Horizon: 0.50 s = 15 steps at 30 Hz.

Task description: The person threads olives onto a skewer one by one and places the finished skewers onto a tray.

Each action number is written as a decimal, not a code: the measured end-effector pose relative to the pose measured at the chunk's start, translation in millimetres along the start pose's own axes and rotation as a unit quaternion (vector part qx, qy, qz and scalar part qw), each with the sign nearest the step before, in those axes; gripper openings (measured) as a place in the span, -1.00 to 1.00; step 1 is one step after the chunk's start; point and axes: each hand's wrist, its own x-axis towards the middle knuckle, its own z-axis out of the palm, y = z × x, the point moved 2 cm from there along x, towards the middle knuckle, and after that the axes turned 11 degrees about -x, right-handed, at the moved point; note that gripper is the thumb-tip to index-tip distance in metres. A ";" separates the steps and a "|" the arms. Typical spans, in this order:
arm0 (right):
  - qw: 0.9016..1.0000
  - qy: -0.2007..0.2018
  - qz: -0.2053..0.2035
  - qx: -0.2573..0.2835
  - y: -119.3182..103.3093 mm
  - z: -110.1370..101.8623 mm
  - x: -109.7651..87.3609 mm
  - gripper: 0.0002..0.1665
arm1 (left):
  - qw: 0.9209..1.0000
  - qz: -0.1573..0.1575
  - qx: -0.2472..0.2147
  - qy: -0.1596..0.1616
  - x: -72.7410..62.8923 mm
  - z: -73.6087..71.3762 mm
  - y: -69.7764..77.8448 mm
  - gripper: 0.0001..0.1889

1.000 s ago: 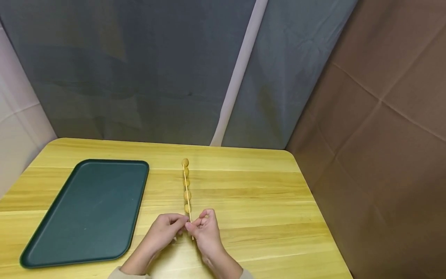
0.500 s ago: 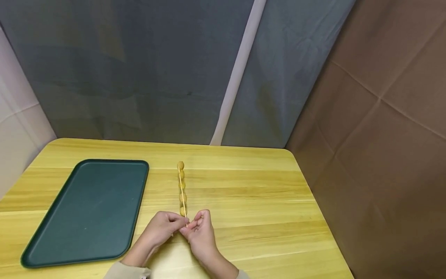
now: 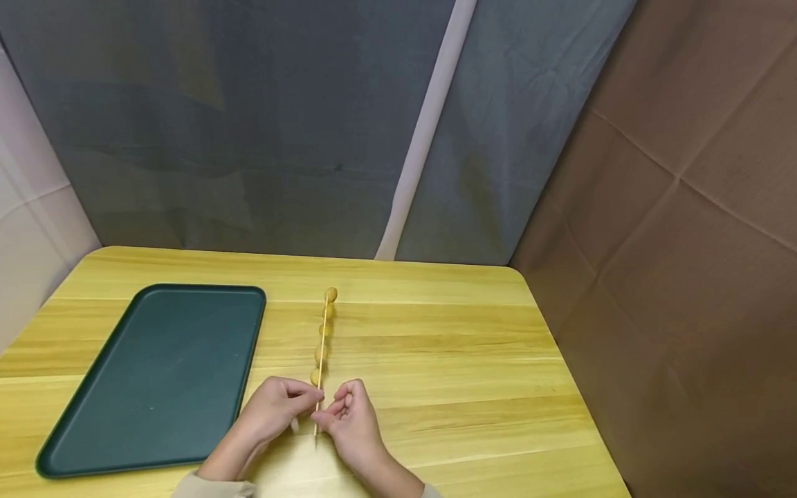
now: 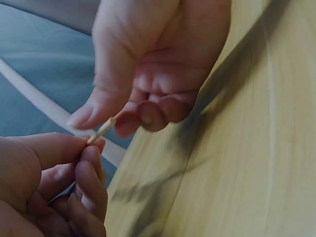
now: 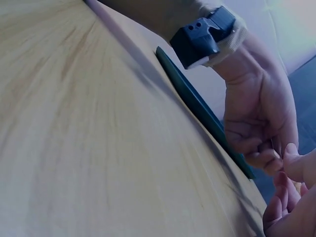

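In the head view a thin wooden skewer (image 3: 322,340) carries a row of round golden-brown balls (image 3: 331,295) along its far part, and it points away from me over the table. My left hand (image 3: 274,408) pinches it just below the nearest ball. Slightly closer to me, my right hand (image 3: 356,423) has its thumb and curled fingers at the skewer's bare end, which pokes out past them. The left wrist view has the skewer (image 4: 101,130) pinched by the left hand (image 4: 64,177), with the right hand's thumb and forefinger around its tip.
A dark green tray (image 3: 165,373) lies on the left of the wooden table (image 3: 461,387). Grey cloth (image 3: 299,124) hangs behind the table, and brown cloth (image 3: 672,242) stands along the right side. A small black device (image 5: 197,42) is strapped to the left wrist.
Both hands have shifted left with the skewer. Its near end has swung left, so the skewer now leans the other way, and the balls have moved with it.
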 end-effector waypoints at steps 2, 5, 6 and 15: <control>1.000 0.000 0.002 0.000 0.0 -1.7 0.9 -0.53 | 1.000 0.003 0.002 -0.007 -0.1 -4.8 0.3 -0.80; 1.000 -0.002 0.008 0.007 -0.5 -5.6 2.3 -0.56 | 1.000 0.004 0.004 -0.013 -0.7 -13.4 -0.6 -0.78; 1.000 -0.002 0.009 0.010 -0.4 -7.2 2.9 -0.57 | 1.000 0.002 0.005 -0.012 -0.7 -16.7 -1.4 -0.77; 1.000 0.001 0.023 0.013 4.6 -29.8 7.5 -0.59 | 0.999 0.003 0.052 0.012 -4.3 -69.3 0.7 -0.66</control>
